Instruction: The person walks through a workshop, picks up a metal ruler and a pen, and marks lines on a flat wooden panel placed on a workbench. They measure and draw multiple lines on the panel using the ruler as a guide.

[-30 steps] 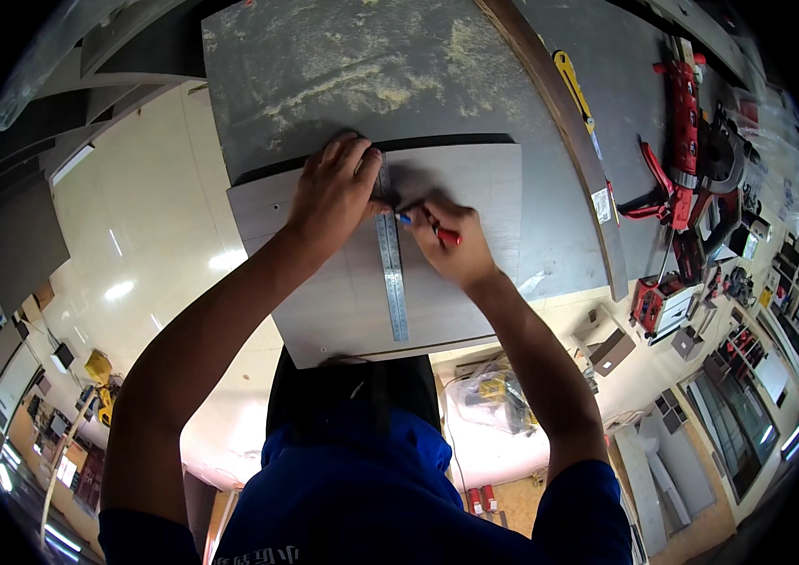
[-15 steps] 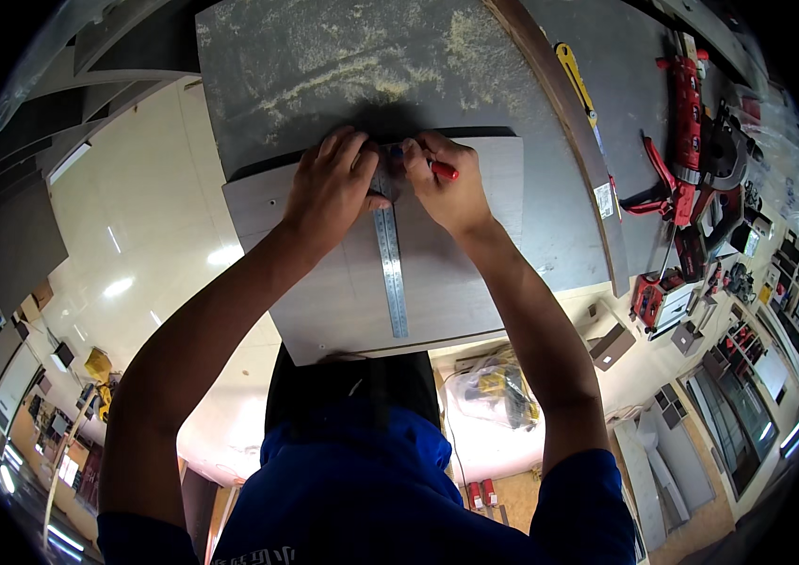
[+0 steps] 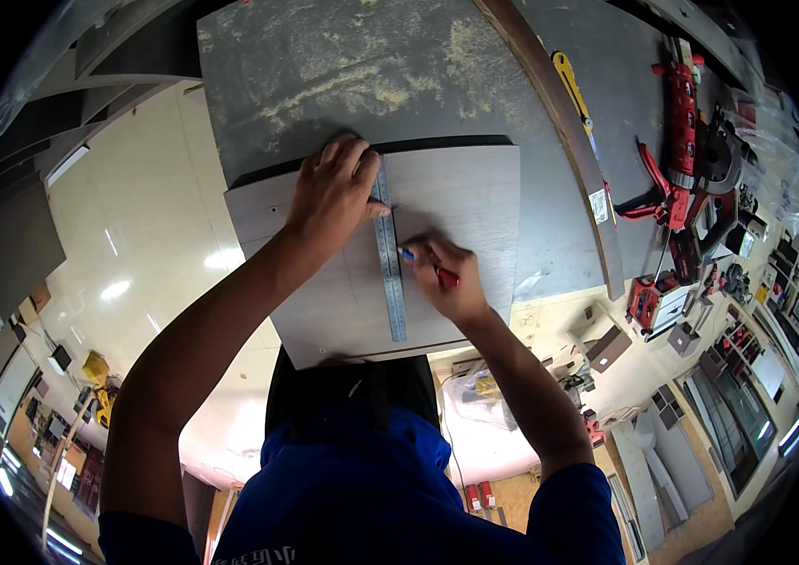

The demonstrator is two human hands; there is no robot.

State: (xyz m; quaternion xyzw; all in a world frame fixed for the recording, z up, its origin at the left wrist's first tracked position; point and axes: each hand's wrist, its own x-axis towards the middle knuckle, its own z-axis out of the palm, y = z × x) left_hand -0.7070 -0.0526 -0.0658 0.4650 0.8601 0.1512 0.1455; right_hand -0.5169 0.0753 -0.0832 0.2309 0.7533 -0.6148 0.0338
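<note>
A grey board [image 3: 461, 202] lies on the dark workbench, close in front of me. Down its middle runs a metal ruler [image 3: 390, 273], pointing toward my body. My left hand [image 3: 329, 193] presses on the ruler's far part, fingers over the board's far edge and thumb across the ruler. In my right hand [image 3: 448, 282] is a red pen [image 3: 447, 277] with a blue end, gripped between the fingers. The blue end is beside the ruler's right edge, about midway along it. Whether the tip touches the board, I cannot tell.
Sawdust covers the workbench [image 3: 324, 66] beyond the board. A brown strip [image 3: 560, 122] lies along the right, with a yellow utility knife [image 3: 571, 85] past it. Farther right are a red caulking gun [image 3: 682, 141] and other tools. Pale floor [image 3: 136, 207] shows at left.
My right hand has moved with the pen from the ruler's far end toward me, along its right edge. The left hand stays on the ruler.
</note>
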